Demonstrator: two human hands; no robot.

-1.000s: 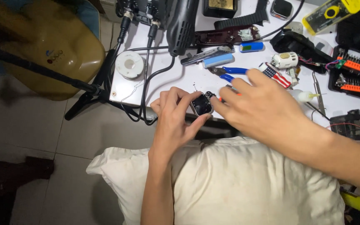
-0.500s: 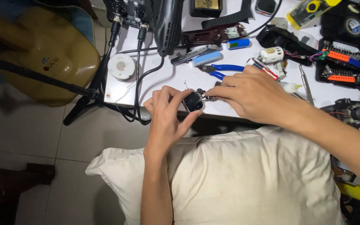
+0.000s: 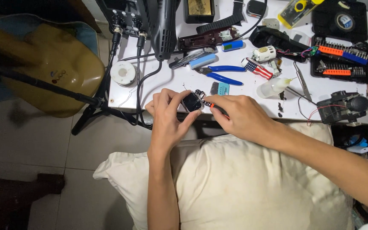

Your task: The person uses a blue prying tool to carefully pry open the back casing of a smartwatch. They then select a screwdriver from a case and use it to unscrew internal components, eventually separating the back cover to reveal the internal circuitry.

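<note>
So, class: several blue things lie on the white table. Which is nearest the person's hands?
The small teal card, lying flat just beyond the right hand. The blue-handled pliers and the blue cylinder lie farther back.

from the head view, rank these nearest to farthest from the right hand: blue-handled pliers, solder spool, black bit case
Measured from the right hand:
1. Blue-handled pliers, just beyond the hand on the white table.
2. Black bit case, far to the right at the table's back corner.
3. Solder spool, far to the left, past the left hand.
Two and three are fairly close.
</note>
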